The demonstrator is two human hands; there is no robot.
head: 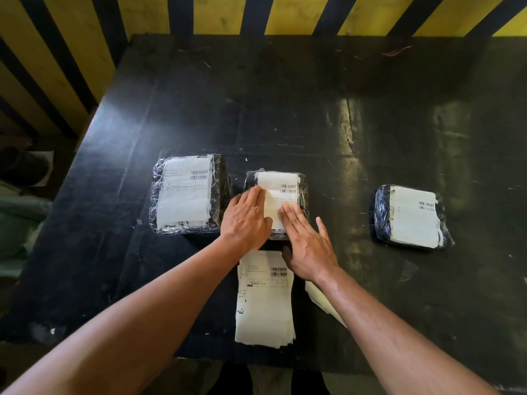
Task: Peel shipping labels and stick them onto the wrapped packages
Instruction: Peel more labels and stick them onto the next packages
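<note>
Three black plastic-wrapped packages lie on the black table point(342, 124), each with a white shipping label on top. On the middle package point(302, 189), my left hand point(245, 220) and my right hand point(306, 246) press flat with straight fingers on the white label point(278, 183). The left package point(186, 193) and the right package point(410, 216) lie untouched. A stack of unpeeled labels point(263, 303) lies near the table's front edge, just below my hands.
A loose white backing sheet point(319, 300) lies partly under my right forearm. A yellow and black striped wall point(285, 12) stands behind the table. Bags and clutter point(20, 212) sit on the floor to the left. My dark shoes point(236, 380) show below the front edge.
</note>
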